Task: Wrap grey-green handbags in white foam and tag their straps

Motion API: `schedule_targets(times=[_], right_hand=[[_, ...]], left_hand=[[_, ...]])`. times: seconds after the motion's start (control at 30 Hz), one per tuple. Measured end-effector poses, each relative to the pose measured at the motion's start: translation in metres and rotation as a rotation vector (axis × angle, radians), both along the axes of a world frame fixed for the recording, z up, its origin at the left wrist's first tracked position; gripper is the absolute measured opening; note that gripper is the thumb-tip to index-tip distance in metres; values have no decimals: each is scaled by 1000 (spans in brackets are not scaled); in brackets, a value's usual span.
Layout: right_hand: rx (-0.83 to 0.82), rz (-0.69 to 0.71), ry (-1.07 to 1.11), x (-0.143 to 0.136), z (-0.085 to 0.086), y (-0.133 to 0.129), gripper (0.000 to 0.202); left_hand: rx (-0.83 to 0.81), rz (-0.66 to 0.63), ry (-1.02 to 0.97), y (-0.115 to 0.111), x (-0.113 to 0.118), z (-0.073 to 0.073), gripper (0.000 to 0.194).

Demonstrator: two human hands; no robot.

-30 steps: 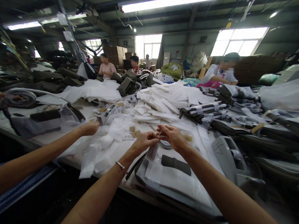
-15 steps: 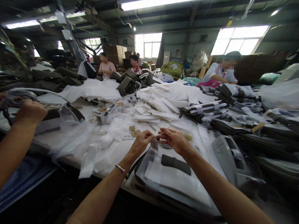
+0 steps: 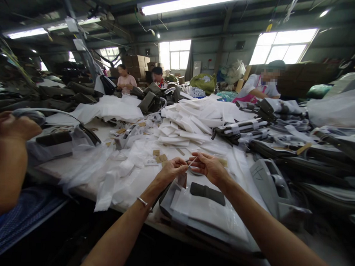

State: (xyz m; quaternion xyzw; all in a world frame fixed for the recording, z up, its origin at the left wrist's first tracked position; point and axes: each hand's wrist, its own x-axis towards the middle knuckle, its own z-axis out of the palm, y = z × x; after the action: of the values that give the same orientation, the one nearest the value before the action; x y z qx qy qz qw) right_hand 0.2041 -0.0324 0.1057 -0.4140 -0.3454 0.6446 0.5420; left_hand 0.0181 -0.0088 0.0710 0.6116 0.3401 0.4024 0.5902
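Note:
Above a dark bag padded with white sheeting and clear plastic (image 3: 209,220), my two hands meet with their fingers close together. A thin white string (image 3: 192,162) stretches between them. My left hand (image 3: 174,169) is closed in a pinch at its lower end. My right hand (image 3: 211,168) pinches the upper end between thumb and fingers. Just below my left fingers hangs a small brown tag (image 3: 182,179); whether the string runs through it I cannot tell. On the bag's white padding lies a dark folded piece (image 3: 207,193).
White foam sheets (image 3: 192,122) are heaped ahead. Dark bags (image 3: 285,153) are stacked at right, beside a pale grey tape dispenser (image 3: 269,184). Small brown cards (image 3: 160,157) lie near my left hand. At far left, a co-worker's hands (image 3: 15,126) work over another bag; more people sit beyond.
My left fingers have turned and closed further, and the white string now shows plainly between my hands. The co-worker's hands at left have moved further left.

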Motion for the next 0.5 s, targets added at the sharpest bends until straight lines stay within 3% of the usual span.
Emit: schedule_targets(times=[0.27, 0.5], right_hand=[[-8, -14, -15, 4, 6, -12, 15], [11, 42, -11, 12, -5, -17, 19]], left_hand=[[63, 25, 108, -6, 7, 1, 30], [159, 73, 152, -10, 15, 2, 23]])
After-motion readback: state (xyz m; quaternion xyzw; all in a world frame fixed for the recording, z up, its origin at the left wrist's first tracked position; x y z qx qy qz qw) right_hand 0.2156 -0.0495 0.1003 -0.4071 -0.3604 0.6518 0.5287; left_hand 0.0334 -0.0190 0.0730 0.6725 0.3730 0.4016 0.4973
